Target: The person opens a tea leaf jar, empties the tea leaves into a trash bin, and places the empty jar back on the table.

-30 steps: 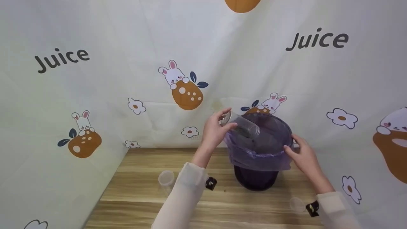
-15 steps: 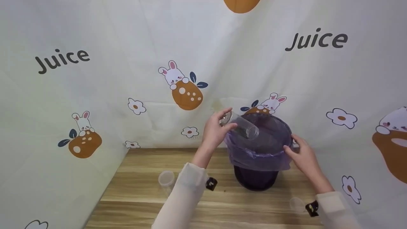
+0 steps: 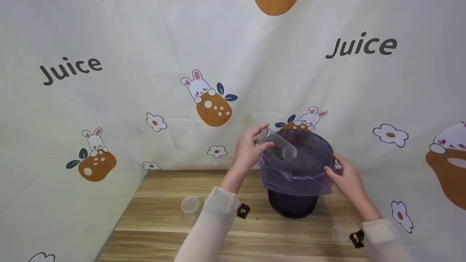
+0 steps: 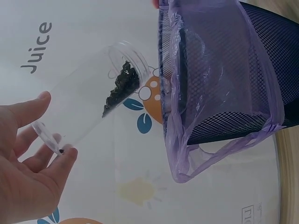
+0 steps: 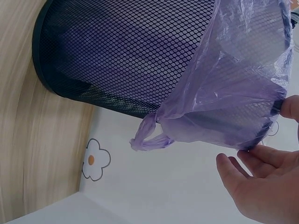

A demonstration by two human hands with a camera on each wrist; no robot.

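Observation:
My left hand (image 3: 249, 151) grips a clear plastic jar (image 3: 278, 142) near its base, the thumb on one side and fingers on the other. The jar tilts mouth-down over the opening of a dark mesh bin (image 3: 293, 205). In the left wrist view, dark crumbly bits like dried tea leaves (image 4: 124, 86) lie along the lower side near the jar's mouth. A thin purple bag (image 3: 296, 185) lines the bin and folds over its rim. My right hand (image 3: 347, 178) pinches the bin's right rim through the bag. What lies at the bin's bottom is hidden.
Another clear plastic jar (image 3: 190, 205) stands on the wooden table (image 3: 156, 233) at left, partly behind my left sleeve. A clear round lid (image 3: 340, 234) lies near my right wrist. Printed cloth (image 3: 174, 145) hangs behind and at both sides.
My left hand has shifted slightly to the right with the jar, which looks a little steeper. The right hand and the bin have stayed in place.

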